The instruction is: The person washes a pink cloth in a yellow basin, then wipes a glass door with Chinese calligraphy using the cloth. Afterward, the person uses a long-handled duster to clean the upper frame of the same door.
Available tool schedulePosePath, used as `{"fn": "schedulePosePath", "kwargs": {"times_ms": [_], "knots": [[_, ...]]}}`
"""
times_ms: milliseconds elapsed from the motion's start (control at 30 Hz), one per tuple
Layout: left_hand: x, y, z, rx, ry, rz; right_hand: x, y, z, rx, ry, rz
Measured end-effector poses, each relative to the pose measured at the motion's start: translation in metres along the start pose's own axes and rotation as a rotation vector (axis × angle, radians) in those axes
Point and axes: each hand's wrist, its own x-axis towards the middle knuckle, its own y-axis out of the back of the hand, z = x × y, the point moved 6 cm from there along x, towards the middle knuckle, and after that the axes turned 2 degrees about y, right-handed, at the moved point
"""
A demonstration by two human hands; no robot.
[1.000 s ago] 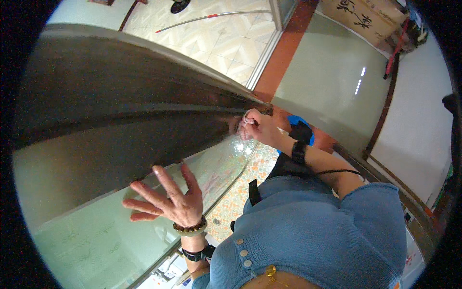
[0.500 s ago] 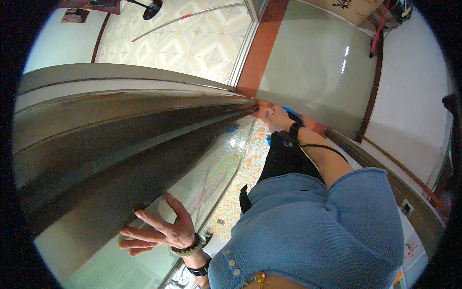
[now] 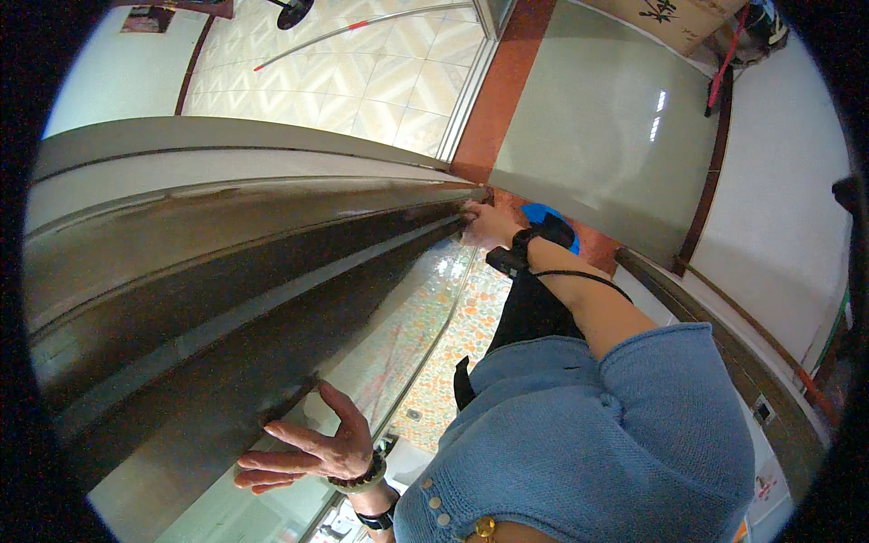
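Note:
A brown, dark-striped door frame (image 3: 226,244) runs across the left side of the view. My left hand (image 3: 317,448) is open with its fingers spread, the thumb and fingertips at the frame's lower edge. It wears a beaded bracelet, with a black band on the wrist behind. Farther down, my right hand (image 3: 487,224) reaches to the same frame near its far end, fingers against it. Those fingers are small and partly hidden, so I cannot make out whether they hold anything. Beside the frame is a clear glass panel (image 3: 398,335).
Below me lies an orange-and-white pebble-patterned floor (image 3: 434,385). A blue slipper (image 3: 539,214) shows by the reddish threshold (image 3: 511,90). Past it are a grey floor (image 3: 606,127), a cardboard box (image 3: 683,23) and a white wall (image 3: 783,163). A thin pole (image 3: 317,42) lies on the patterned tiles.
My right hand has moved left, from over the threshold to the frame's far end. My left hand has shifted slightly down and right in view, fingers still spread.

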Motion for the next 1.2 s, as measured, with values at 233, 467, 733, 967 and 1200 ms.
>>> {"fn": "schedulePosePath", "kwargs": {"times_ms": [233, 467, 733, 967, 1200], "knots": [[-0.004, 0.004, -0.004, 0.004, 0.021, -0.014, -0.005, -0.027, -0.024, 1.226, -0.579, -0.205], [-0.009, 0.003, -0.004, -0.019, 0.036, 0.000, -0.014, 0.000, -0.051, 0.796, -0.377, -0.187], [-0.018, 0.002, 0.001, -0.038, 0.034, -0.081, -0.018, 0.008, -0.125, 1.184, -0.211, -0.415], [-0.020, 0.001, 0.003, -0.042, 0.050, -0.025, -0.027, 0.036, -0.195, 0.770, 0.063, -0.495], [-0.027, 0.005, 0.006, -0.041, 0.040, -0.027, -0.041, 0.104, -0.272, 0.673, 0.207, -0.563]]}}
